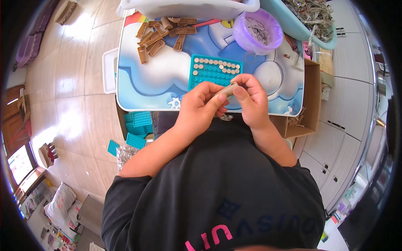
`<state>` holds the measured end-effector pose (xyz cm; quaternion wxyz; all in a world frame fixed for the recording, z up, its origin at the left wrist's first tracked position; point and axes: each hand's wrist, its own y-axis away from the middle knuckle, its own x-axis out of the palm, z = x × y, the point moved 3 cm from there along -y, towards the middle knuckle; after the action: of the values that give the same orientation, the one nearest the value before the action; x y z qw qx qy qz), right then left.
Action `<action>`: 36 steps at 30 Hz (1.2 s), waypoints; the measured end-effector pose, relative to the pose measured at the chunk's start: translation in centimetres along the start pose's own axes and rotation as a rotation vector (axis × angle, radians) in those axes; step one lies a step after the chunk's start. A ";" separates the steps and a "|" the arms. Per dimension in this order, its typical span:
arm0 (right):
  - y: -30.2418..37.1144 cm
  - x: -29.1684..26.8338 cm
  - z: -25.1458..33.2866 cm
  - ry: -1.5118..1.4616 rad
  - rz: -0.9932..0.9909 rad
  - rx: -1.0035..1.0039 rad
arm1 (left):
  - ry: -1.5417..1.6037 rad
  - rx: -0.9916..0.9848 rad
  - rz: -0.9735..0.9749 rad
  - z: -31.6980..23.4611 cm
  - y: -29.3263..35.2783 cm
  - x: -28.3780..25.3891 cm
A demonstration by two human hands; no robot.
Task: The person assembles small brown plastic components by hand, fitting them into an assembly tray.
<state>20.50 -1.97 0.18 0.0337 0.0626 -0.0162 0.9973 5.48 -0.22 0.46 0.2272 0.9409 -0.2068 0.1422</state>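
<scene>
My left hand is closed around a short tan piece, held over the table's near edge. It resembles the brown pieces on the table, though fingers cover much of it. At its far end, the thumb and fingers of my right hand are pinched together; something small and dark shows there, too small to name. Just beyond my hands lies a teal tray with a grid of round pockets. Pale round discs fill its far row and some places in the rows below.
Brown hollow oblong pieces lie heaped at the far left of the blue patterned table. A purple lined bowl of grey pieces and a teal basin stand far right. Below left are more teal trays; a cardboard box is right.
</scene>
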 end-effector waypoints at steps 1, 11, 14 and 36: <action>0.0 0.0 -0.4 0.015 0.001 0.077 | 0.000 -0.088 0.047 0.2 -0.3 -0.2; -10.9 -5.1 6.9 1.119 -0.029 -0.354 | 0.349 -0.183 0.218 0.2 -1.0 -1.0; -14.6 -6.0 5.6 1.427 0.145 -0.229 | 0.497 -0.245 0.277 0.3 -1.4 -1.2; -9.8 -4.6 7.1 1.021 -0.189 -0.273 | 0.840 -0.308 0.202 1.4 -1.0 -1.3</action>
<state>26.61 7.29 6.94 0.1348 -0.4344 -0.1215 0.8823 5.07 0.28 -1.56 0.4136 0.7322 -0.2062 0.5003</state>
